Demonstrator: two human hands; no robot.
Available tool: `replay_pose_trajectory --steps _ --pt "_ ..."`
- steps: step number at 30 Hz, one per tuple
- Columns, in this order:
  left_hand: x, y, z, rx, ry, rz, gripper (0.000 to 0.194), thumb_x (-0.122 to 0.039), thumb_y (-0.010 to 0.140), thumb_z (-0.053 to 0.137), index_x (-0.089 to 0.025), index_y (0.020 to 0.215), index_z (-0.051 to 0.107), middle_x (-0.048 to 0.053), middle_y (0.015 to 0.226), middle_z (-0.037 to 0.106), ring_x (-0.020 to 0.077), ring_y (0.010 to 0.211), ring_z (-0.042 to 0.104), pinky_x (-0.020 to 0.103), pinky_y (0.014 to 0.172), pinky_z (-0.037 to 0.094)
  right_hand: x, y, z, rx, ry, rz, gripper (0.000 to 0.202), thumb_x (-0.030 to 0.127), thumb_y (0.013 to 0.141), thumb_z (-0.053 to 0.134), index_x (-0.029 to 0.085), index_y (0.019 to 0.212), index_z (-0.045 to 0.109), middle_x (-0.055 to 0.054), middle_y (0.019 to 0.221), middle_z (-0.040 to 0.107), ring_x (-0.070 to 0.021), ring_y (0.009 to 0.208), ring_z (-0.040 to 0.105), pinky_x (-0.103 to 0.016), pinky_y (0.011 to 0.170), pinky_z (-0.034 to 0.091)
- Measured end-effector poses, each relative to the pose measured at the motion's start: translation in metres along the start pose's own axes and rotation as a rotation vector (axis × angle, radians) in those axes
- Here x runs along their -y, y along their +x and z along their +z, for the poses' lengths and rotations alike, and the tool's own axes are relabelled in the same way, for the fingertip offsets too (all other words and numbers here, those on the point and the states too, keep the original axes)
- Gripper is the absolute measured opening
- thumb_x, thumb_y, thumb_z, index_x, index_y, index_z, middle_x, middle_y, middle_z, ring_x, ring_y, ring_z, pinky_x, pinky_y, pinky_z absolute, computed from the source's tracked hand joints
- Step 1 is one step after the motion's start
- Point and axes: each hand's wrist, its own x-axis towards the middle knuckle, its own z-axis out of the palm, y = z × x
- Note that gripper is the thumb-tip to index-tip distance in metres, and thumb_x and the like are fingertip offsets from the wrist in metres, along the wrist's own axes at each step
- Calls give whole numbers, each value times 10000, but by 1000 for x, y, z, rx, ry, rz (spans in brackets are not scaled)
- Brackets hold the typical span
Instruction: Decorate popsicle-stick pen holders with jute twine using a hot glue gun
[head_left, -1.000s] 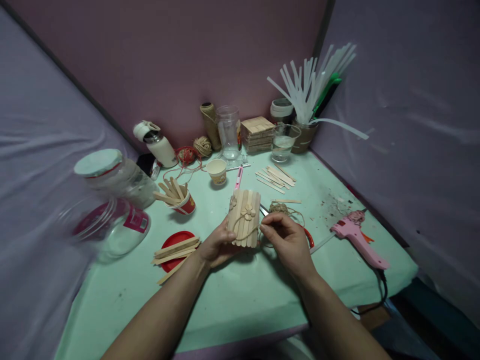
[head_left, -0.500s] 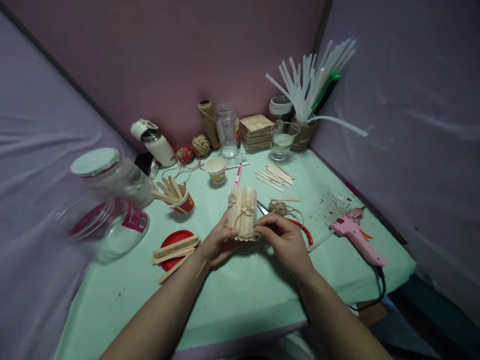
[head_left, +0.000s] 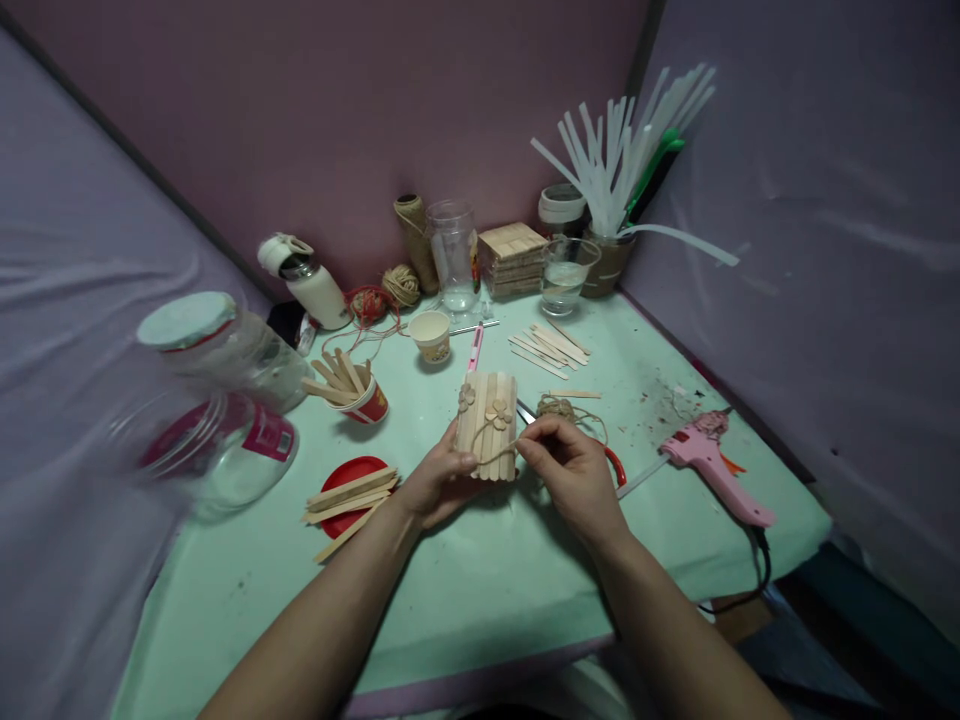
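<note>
no readable text, barcode [head_left: 285, 441] on pink jar label [head_left: 264, 434]

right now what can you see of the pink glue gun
The glue gun lies on its side at the right of the green table, its handle slanting toward the near right edge. The body looks like smooth pink plastic, with an orange trigger. Crumpled pinkish material wraps the front, leaving a dark tip bare. A pale glue stick sticks out of the back, and a black cord leaves the handle's end. Neither hand touches it.
</note>
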Motion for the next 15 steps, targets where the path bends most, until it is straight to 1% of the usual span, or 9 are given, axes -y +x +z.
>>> replay_pose_trajectory --steps 5,7,11,15 --pt "0 0 -1 53 -9 4 775 -321 678 832 -242 1389 535 114 1302 658 275 1108 642 384 909 538 -2 0 1 -14 0 15 144 346 814 716 223 772 653 9 715 633 -147 664 567 -262 607 480" --pt "0 0 0 48 3 -2 740 -305 669 836 -228 1353 564 114 1298 659 272 1114 637 371 905 534 -2 0 1 -14 -2 11 143 344 817 714 222 776 652 9 722 631 -146 669 568 -261 610 477" --pt "0 0 0 2 20 -14 715 -215 632 837 -228 1304 595 101 1267 676 253 1085 641 347 883 532 -4 -1 1 -14 -19 -12 132 328 845 698 221 789 646 12 736 622 -146 682 567 -260 621 466" --pt "1 0 0 7 30 -23 729 -213 638 825 -239 1327 589 109 1310 662 264 1098 639 355 880 529 -5 -2 2 -29 -87 -91 111 295 884 671 224 805 639 4 791 625 -156 745 577 -276 684 460"
